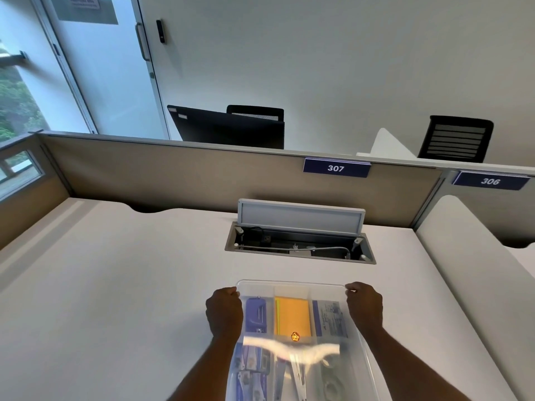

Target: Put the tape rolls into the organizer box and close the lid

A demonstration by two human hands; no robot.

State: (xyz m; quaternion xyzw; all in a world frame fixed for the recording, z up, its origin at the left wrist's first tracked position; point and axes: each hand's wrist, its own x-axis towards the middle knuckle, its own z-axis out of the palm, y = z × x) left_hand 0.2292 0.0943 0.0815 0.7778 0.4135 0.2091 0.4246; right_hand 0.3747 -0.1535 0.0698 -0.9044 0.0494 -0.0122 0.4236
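Both arms reach forward from the bottom of the view to a clear organizer box sitting on a white desk. Its long side runs away from the person, so the far corners are the hardest spots to reach. A see-through lid lies over the box, and light shines off it. The left hand is curled shut on the far left corner of the lid. The right hand is curled shut on the far right corner. Each hand is right at its own corner, so neither has to cross over. Through the plastic, a round shape that looks like a tape roll sits in the near right part, but it is blurry. An orange pad sits in the far middle part. I think the rolls are already inside and the lid only needs pressing down. Pushing both corners straight down together should snap it shut. Behind the box, an open cable hatch sits in the desk.
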